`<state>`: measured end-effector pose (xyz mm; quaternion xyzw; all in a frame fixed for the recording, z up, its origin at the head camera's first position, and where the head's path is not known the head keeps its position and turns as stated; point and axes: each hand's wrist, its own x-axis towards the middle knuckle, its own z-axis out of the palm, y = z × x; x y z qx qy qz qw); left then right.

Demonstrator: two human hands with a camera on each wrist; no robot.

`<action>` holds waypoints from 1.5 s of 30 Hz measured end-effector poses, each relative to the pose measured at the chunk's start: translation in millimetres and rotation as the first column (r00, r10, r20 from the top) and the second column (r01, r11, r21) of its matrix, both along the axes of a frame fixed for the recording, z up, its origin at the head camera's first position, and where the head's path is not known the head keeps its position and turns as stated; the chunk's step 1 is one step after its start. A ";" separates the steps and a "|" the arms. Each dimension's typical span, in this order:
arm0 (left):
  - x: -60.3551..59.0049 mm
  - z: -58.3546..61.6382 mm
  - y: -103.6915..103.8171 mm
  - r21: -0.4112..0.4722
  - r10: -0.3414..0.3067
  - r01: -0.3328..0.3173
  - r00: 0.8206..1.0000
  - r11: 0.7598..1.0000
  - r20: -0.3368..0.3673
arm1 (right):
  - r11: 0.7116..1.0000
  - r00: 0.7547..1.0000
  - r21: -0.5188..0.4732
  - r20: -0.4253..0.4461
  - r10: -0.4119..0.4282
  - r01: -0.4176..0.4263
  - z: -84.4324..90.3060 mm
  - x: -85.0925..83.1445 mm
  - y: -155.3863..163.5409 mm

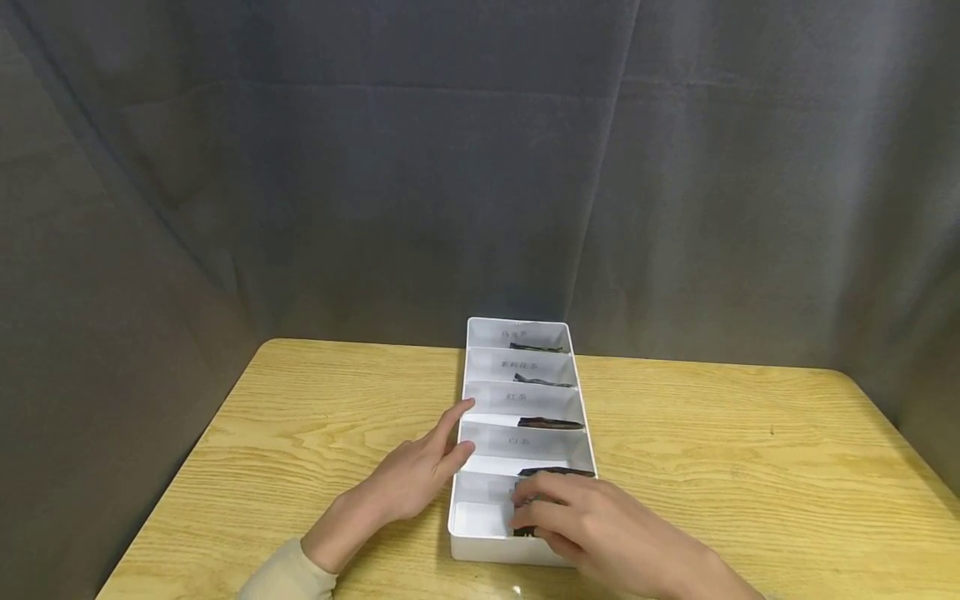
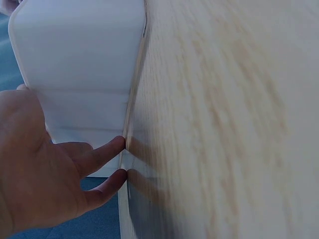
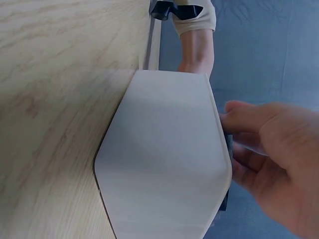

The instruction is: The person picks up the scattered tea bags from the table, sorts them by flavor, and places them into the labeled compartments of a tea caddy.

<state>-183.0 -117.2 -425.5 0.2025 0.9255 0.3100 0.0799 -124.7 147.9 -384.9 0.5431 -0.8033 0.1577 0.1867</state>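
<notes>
Five compartments run up the white divided organizer tray [image 1: 480, 542], which sits a little below the middle of the head view on the pale wooden desk [image 1: 750, 467]; grey curtain fills the whole upper half. Four of the compartments each show a dark flat packet along their right side, and the nearest one holds the dark packet [image 1: 558, 472] now being handled, in the lower centre of the frame.

Left hand [image 1: 420, 475] lies left of the tray with fingers straight and relaxed, fingertips against its outer wall, holding nothing; keeping it pressed there should stop the light tray from sliding. Right hand [image 1: 592, 521] reaches into the nearest compartment with fingers bent over the packet, apparently pinching it, though the grip itself is half hidden.

For a clean step, I would judge it best to take the packet by its edge, lift it straight up clear of the divider, and keep the wrist off the front rim.
</notes>
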 end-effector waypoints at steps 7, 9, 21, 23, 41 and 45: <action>-1.0 -0.7 0.0 0.012 -0.002 0.002 1.000 1.000 0.006 | 0.996 0.996 0.031 0.009 -0.085 0.084 0.6 -4.5 -2.4; -0.9 -0.9 0.1 0.011 -0.006 0.006 1.000 1.000 -0.001 | 0.994 0.995 0.039 0.019 -0.100 0.099 0.3 -4.6 -2.9; 0.8 0.3 1.1 0.013 -0.004 0.004 1.000 1.000 -0.001 | 0.993 0.993 0.025 0.030 -0.115 0.114 -3.3 -5.9 -1.1; 0.9 0.8 1.3 0.013 -0.003 0.003 1.000 1.000 0.001 | 0.994 0.993 0.018 0.039 -0.111 0.111 -3.8 -6.5 -0.6; 0.8 0.1 1.2 0.004 0.002 -0.002 1.000 1.000 -0.012 | 0.990 0.991 -0.053 0.031 -0.133 0.134 -5.2 -6.2 20.4; 0.2 -0.3 0.6 -0.006 -0.003 0.003 1.000 1.000 -0.017 | 0.983 0.985 -0.055 0.012 -0.174 0.174 -6.1 -0.6 26.7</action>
